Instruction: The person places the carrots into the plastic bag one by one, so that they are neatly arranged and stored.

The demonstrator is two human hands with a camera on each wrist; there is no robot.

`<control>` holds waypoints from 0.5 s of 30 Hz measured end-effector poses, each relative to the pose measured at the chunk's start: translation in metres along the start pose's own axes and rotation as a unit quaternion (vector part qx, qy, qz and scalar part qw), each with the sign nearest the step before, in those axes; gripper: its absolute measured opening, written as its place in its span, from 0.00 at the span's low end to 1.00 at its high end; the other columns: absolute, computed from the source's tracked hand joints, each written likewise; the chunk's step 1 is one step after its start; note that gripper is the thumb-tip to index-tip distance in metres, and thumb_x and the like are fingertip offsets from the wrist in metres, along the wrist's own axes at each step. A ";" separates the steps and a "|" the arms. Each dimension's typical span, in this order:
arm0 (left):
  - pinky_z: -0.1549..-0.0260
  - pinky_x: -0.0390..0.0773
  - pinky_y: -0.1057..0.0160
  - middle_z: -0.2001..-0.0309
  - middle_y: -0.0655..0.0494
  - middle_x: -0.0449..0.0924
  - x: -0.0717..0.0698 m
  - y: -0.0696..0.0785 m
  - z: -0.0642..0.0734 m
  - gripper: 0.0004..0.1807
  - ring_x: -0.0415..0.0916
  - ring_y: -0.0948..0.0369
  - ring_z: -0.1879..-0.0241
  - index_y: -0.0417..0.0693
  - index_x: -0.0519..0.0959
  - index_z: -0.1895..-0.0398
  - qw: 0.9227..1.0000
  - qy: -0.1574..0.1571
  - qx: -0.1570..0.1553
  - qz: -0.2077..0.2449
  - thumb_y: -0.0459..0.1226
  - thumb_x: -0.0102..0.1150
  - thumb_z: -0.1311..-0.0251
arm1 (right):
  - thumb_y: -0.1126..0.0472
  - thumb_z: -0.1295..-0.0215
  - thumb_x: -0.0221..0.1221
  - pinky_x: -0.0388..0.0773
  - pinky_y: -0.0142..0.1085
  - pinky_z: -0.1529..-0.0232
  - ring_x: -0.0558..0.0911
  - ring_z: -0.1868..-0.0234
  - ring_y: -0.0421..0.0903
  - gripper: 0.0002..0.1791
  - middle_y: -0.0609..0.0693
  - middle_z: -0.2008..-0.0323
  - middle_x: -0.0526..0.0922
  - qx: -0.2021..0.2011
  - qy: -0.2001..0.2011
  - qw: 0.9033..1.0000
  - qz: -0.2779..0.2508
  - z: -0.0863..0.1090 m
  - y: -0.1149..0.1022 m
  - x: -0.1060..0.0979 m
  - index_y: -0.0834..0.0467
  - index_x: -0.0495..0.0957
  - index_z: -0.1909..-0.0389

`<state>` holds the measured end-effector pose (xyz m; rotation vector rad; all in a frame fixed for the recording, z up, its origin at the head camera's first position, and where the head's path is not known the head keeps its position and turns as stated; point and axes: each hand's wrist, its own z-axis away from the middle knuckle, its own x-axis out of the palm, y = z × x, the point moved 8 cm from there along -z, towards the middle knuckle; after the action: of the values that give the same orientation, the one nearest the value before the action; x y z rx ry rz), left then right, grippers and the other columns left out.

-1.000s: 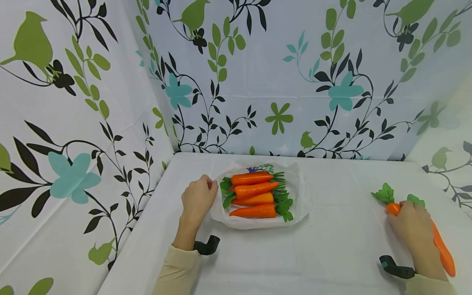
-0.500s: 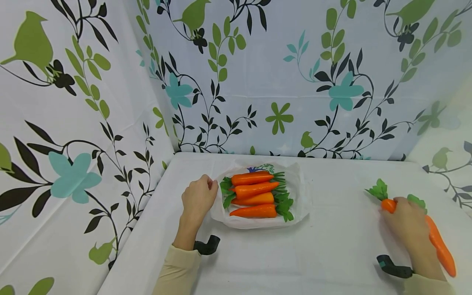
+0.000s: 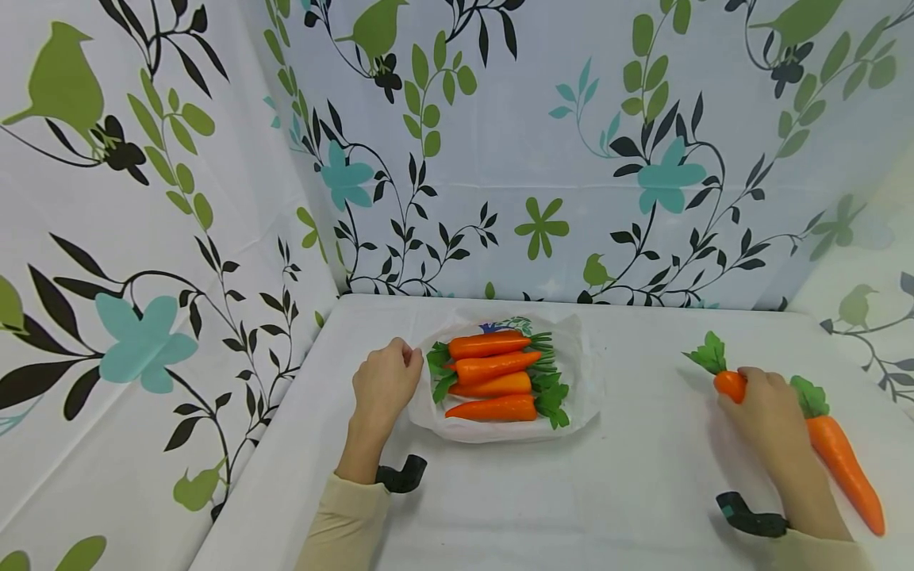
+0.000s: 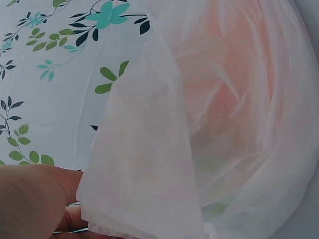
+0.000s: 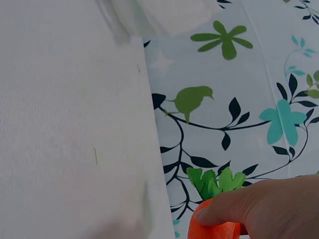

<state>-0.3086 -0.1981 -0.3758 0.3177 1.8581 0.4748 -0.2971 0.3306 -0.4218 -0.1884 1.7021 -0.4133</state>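
Note:
My left hand (image 3: 385,385) pinches the left edge of a thin white plastic bag (image 3: 457,431), whose raised flap (image 4: 142,164) fills much of the left wrist view. Several orange carrots with green tops lie stacked in the bag's opening, the front carrot (image 3: 491,408) pointing left. Over at the right, my right hand (image 3: 771,416) grips another carrot (image 3: 730,386) near its leafy end; the rest of it is hidden under the hand. The right wrist view shows the thumb (image 5: 224,209) lying across this carrot's top, below its green leaves (image 5: 214,184).
One more carrot (image 3: 846,468) lies on the white table (image 3: 643,492) just right of my right forearm, leaves pointing away. A patterned curtain (image 3: 457,159) hangs along the back and both sides. Each wrist wears a black camera mount (image 3: 401,474).
My right hand has moved left and slightly away from me with the carrot, uncovering more of the carrot left on the table. The left hand and bag have stayed still.

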 end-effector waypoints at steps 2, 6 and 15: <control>0.80 0.71 0.59 0.77 0.52 0.78 0.000 0.000 0.000 0.14 0.73 0.55 0.79 0.45 0.78 0.70 1.000 -0.001 0.000 0.000 0.44 0.53 0.32 | 0.64 0.38 0.62 0.71 0.69 0.48 0.65 0.51 0.72 0.33 0.79 0.47 0.66 -0.004 0.001 1.000 0.000 0.000 -0.007 -0.001 0.78 0.63 0.38; 0.80 0.71 0.59 0.77 0.52 0.78 0.001 0.000 0.000 0.14 0.74 0.55 0.79 0.45 0.78 0.70 1.000 -0.001 -0.002 -0.002 0.44 0.52 0.32 | 0.63 0.38 0.62 0.73 0.68 0.49 0.65 0.52 0.71 0.34 0.79 0.47 0.66 -0.010 0.003 1.000 0.000 0.001 -0.020 -0.004 0.78 0.62 0.37; 0.80 0.71 0.59 0.77 0.52 0.79 0.000 0.000 -0.001 0.14 0.74 0.55 0.79 0.46 0.78 0.70 1.000 0.001 -0.002 -0.004 0.45 0.53 0.32 | 0.65 0.38 0.62 0.73 0.68 0.50 0.65 0.49 0.73 0.32 0.79 0.44 0.65 -0.045 0.034 0.998 -0.014 0.009 -0.052 -0.011 0.77 0.64 0.37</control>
<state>-0.3092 -0.1983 -0.3756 0.3065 1.8599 0.4724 -0.2922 0.2854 -0.3938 -0.2672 1.7882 -0.3684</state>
